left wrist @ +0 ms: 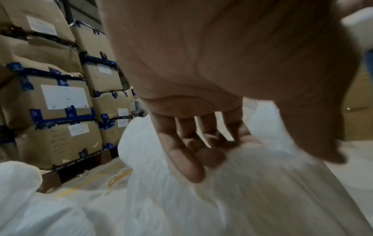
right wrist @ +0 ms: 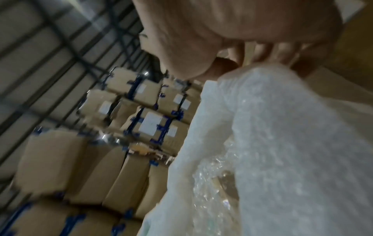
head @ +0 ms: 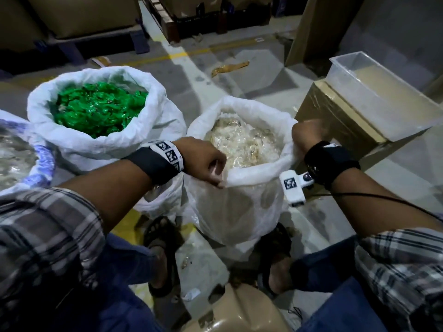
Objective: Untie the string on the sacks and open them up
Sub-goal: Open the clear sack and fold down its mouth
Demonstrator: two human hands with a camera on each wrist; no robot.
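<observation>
Head view: both hands' fingers (head: 217, 180) curl over sack rim (head: 251, 173).

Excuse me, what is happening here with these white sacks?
A person stands over the near sack, holding its rolled rim with both hands: the left hand grips the near-left edge, the right hand the right edge. The sack's mouth is already open and shows pale, clear-wrapped pieces inside. Behind it on the left, a second sack also stands open, full of green pieces. No string is visible on either sack.
</observation>
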